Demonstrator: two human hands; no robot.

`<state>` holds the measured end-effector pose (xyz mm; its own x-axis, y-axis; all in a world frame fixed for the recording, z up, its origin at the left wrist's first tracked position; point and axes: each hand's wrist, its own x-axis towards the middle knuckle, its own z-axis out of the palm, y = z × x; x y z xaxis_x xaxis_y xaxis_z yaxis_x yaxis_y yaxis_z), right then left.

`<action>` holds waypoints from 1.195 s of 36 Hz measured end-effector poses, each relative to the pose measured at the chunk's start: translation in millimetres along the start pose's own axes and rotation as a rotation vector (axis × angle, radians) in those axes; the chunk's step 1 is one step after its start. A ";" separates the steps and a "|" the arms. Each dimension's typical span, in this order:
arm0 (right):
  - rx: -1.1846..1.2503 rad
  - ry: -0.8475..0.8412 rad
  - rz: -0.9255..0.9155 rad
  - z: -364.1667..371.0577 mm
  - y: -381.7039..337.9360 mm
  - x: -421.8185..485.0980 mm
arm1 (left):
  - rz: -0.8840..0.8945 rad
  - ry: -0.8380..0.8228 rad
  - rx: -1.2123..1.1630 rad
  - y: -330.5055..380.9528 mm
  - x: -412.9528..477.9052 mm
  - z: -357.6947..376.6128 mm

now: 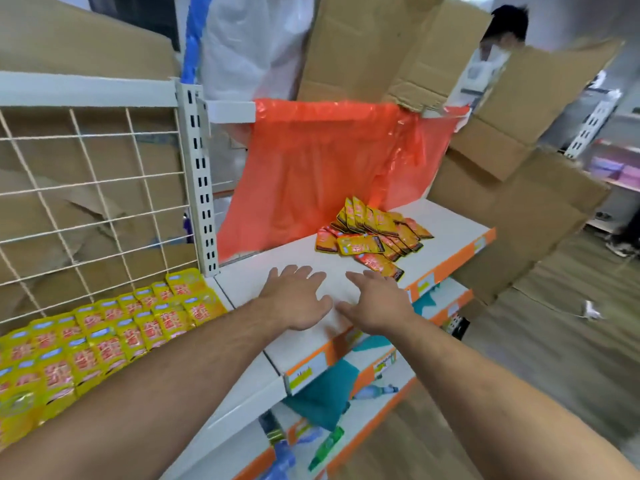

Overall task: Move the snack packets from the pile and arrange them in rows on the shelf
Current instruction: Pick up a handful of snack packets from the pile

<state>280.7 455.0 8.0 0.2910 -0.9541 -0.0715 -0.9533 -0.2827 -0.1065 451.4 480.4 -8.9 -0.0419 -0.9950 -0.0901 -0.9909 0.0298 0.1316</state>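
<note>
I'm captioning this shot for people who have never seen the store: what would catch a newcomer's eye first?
The big orange plastic bag hanging at the back of the white shelf stands out first, with a loose pile of snack packets in front of it. Nearer, the left hand and right hand are spread open over the shelf, and rows of yellow packets lie at the left.

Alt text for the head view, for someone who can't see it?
The left hand and right hand stretch open and empty over a white shelf, near a loose pile of snack packets before an orange bag. Yellow packets lie in rows to the left.
</note>
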 end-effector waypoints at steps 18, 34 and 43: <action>0.036 -0.041 0.082 -16.0 84.0 131.5 | 0.157 -0.050 0.060 43.2 177.3 -5.1; 0.121 -0.050 -0.183 -26.8 182.5 284.1 | -0.113 0.089 0.106 100.0 305.8 -5.3; 0.098 -0.039 -0.239 -22.2 224.1 341.2 | -0.313 0.173 0.149 130.6 348.5 0.5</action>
<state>164.5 63.9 -18.3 0.5116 -0.8563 -0.0705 -0.8452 -0.4867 -0.2207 307.3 137.6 -23.7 0.2753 -0.9591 0.0662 -0.9605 -0.2773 -0.0217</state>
